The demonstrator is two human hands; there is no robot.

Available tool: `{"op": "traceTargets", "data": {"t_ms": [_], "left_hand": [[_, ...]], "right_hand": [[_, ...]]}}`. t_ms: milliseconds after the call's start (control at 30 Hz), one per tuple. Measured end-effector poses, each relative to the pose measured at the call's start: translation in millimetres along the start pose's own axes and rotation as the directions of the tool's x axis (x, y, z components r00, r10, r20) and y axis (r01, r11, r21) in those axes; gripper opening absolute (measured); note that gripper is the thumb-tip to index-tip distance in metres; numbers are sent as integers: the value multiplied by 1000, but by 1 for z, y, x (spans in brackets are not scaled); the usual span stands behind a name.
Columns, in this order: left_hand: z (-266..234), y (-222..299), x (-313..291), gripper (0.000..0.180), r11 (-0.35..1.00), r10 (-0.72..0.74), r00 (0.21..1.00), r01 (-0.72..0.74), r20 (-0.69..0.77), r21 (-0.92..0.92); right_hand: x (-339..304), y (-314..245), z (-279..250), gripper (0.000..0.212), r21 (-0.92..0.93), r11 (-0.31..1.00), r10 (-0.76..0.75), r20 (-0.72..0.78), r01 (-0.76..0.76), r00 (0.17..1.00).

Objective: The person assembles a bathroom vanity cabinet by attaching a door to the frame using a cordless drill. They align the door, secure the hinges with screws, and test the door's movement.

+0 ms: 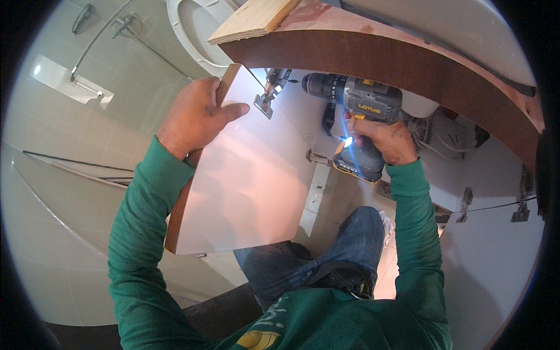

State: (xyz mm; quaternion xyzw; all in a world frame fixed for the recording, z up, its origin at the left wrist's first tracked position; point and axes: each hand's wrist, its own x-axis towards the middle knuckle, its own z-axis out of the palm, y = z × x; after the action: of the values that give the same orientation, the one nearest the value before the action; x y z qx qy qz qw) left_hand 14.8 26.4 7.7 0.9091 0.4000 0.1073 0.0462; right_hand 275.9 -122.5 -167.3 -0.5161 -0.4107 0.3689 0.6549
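Note:
My left hand (198,114) grips the top outer edge of a cabinet door (245,186), with the thumb on its white inner face. The door has a dark wood-coloured edge and stands swung out. Beside the thumb, a metal concealed hinge (263,106) joins the door to the cabinet's inner side. My right hand (389,139) is wrapped round the handle of a black and grey cordless drill (373,98), its work light lit. The drill lies level inside the cabinet opening, its bit pointing left at the hinge's mounting end. Whether the tip touches a screw cannot be made out.
A curved brown cabinet front rail (350,49) runs above the drill, with a plywood piece (256,20) on top. Lower on the door side is a second hinge (318,157). Another white door (496,256) hangs open at right. A toilet (198,29) stands behind at left.

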Motion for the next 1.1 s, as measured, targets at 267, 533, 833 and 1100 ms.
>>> {"op": "traceTargets", "data": {"t_ms": [267, 533, 833, 1100], "left_hand": [[-6, -8, -7, 48, 999, 29, 1000, -30, 5, 28], [4, 0, 5, 45, 999, 33, 999, -33, -5, -10], [10, -36, -16, 57, 962, 45, 999, -37, 24, -269], [-29, 11, -83, 90, 970, -147, 974, 176, 172, -170]], "right_hand": [[-2, 15, 14, 32, 145, 989, 7, 18, -9, 1000], [-46, 49, 12, 31, 190, 976, -74, -162, 104, 984], [-162, 110, -74, 45, -259, 966, -189, -646, 21, 739], [-184, 213, -171, 60, -468, 857, -414, -875, -215, 251]]}}
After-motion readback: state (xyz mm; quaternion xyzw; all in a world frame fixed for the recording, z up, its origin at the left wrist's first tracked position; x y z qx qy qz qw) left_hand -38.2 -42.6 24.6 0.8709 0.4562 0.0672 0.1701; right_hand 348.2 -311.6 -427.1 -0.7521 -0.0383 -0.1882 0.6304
